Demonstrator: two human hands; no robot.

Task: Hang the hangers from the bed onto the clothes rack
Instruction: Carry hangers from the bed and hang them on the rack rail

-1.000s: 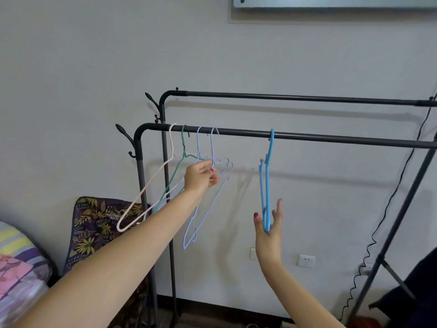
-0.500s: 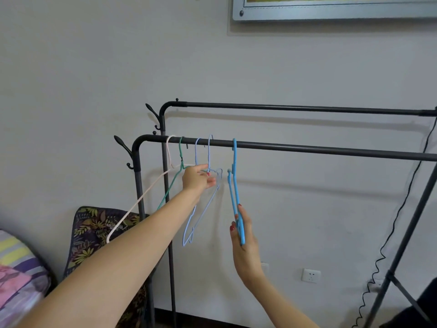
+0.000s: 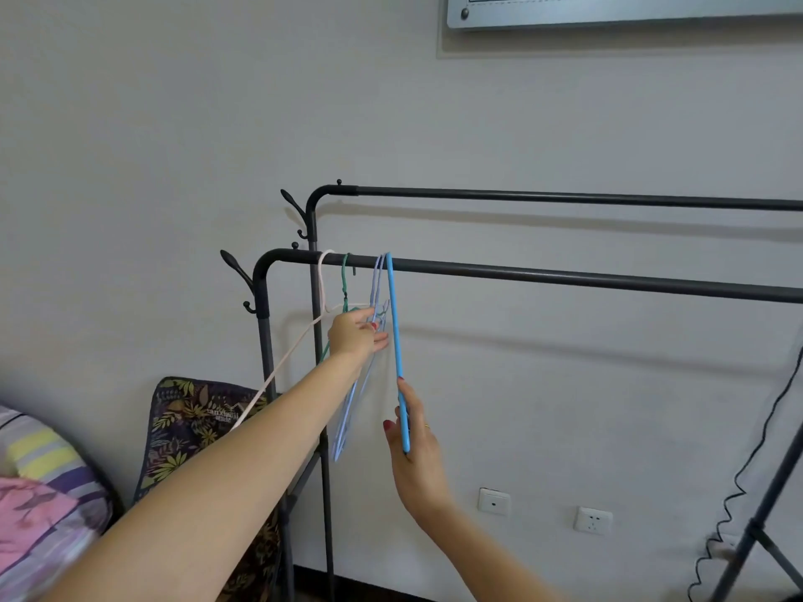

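Note:
A black clothes rack has a front rail (image 3: 565,278) and a higher rear rail (image 3: 565,195). Near the front rail's left end hang a pale pink hanger (image 3: 322,284), a green hanger (image 3: 345,282) and two lilac hangers (image 3: 376,284), close together. My left hand (image 3: 353,336) pinches the lilac hangers just under their hooks. A bright blue hanger (image 3: 394,323) hangs edge-on right beside them. My right hand (image 3: 415,449) rests straight fingers along its lower end, the thumb apart on the left.
Striped and pink bedding (image 3: 39,493) lies at the lower left, with a floral cushion (image 3: 187,419) leaning behind the rack's post. Two wall sockets (image 3: 593,520) and a black coiled cable (image 3: 738,493) are at the right. A framed panel (image 3: 608,13) hangs above.
The bright blue hanger slid left along the front rail, from apart to right beside the lilac hangers, with my right hand following. My left hand stayed on the lilac hangers.

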